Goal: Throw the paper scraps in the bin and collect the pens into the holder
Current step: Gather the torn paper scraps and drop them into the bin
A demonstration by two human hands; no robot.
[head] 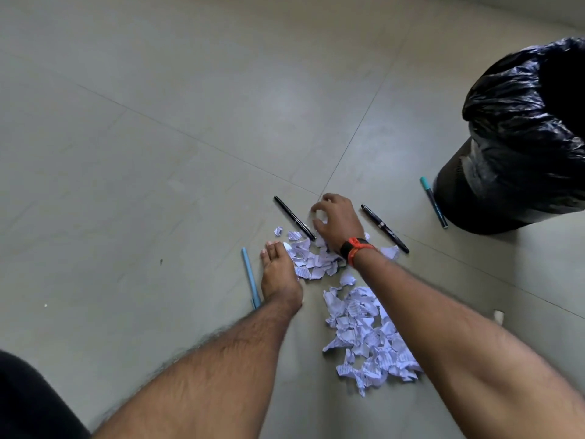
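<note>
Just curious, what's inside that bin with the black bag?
The bin mouth shows only the dark black bag; whether it holds anything cannot be seen. Paper scraps lie on the floor.

bin (519, 147) cut off at right edge, scrap writing (373, 340) illegible

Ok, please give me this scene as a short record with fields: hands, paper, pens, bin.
left hand: flat on floor, beside far scraps
right hand: curled over far scraps, paper in fingers
far scraps: small heap between the hands
near scraps: larger heap, untouched
pens: light blue pen, two black pens, teal pen by bin
bin: black liner, at right
holder: not visible
</note>
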